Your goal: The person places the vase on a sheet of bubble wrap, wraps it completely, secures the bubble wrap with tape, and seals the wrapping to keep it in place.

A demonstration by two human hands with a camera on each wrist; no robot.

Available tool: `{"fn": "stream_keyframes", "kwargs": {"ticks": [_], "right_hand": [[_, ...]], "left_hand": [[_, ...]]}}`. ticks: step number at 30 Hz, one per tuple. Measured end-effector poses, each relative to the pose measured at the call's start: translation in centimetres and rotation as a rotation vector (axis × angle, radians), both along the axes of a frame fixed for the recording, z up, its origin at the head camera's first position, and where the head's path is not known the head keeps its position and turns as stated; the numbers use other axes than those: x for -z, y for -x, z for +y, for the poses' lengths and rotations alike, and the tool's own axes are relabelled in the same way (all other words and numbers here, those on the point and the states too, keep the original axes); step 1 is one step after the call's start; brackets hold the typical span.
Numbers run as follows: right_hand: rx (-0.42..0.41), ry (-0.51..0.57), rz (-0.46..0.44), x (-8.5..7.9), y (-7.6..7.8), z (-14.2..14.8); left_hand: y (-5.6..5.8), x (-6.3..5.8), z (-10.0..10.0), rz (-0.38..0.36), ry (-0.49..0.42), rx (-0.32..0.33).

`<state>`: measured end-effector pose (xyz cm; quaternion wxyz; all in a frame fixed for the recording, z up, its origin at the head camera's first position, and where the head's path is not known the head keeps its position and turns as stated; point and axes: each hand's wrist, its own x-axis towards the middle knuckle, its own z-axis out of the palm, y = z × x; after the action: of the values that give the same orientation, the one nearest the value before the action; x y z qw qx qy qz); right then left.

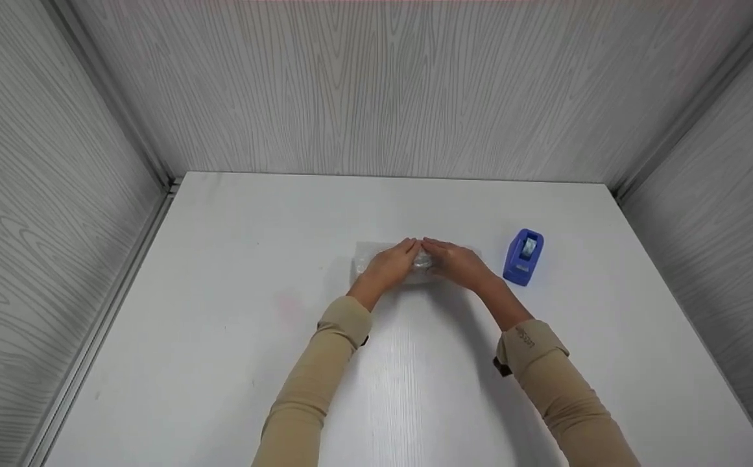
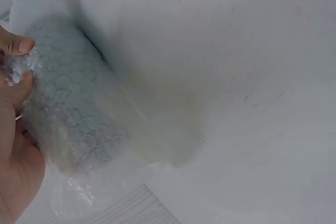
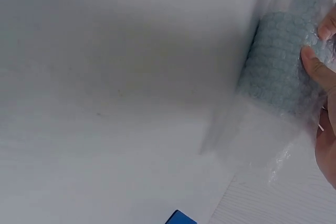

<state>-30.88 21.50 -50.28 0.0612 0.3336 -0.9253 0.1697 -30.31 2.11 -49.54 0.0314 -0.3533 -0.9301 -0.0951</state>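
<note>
A pale grey-green cylinder (image 3: 281, 51), wrapped in clear bubble wrap (image 2: 68, 87), lies on its side across the middle of the table. My left hand (image 1: 392, 266) grips the wrapped bundle from its left part, thumb pressing on the near side. From the right, my right hand (image 1: 464, 263) holds the same bundle, its thumb against the plastic. The two hands' fingertips come together over the top in the head view. Loose film extends past both ends of the cylinder. The fingers on the far side are mostly hidden.
A blue tape dispenser (image 1: 523, 257) with a roll in it stands on the white table (image 1: 233, 363), a short way right of my right hand. Grey wood-grain panels (image 1: 376, 91) rise behind the table and on both sides.
</note>
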Motion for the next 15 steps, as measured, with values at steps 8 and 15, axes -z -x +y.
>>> {"fn": "stream_keyframes", "kwargs": {"ticks": [8,15], "right_hand": [[0.051,0.092,-0.018,-0.3,-0.3,1.8],[0.228,0.450,-0.140,-1.2,-0.7,6.2]], "left_hand": [[-0.3,-0.2,0.7,0.006,0.018,-0.041],[-0.2,-0.3,0.6,0.010,0.034,-0.042]]}}
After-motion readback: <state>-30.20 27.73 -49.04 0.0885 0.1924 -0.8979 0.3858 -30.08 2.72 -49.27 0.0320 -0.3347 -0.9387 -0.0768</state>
